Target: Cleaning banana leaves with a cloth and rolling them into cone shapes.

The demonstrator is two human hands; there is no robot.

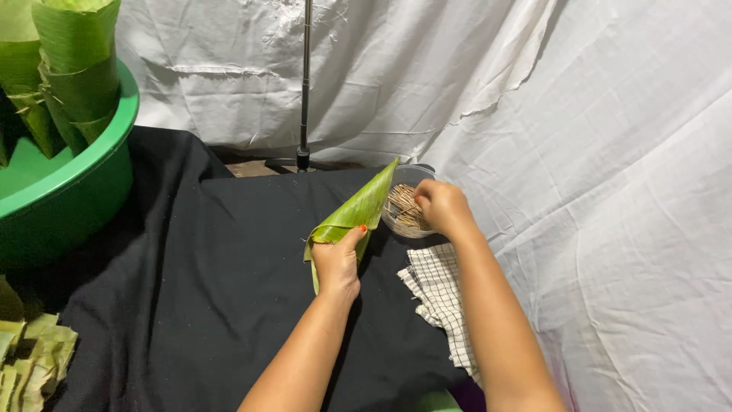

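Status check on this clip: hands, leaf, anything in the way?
Left hand gripping folded banana leaf. Right hand reaching into bowl of small sticks. Checked cloth under right forearm; nothing blocking.

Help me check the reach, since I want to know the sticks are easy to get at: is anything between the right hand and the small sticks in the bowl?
Nothing visible blocks it. The right hand is already over the clear bowl, fingers down among the small sticks. The folded green leaf, held by the left hand, lies beside the bowl.
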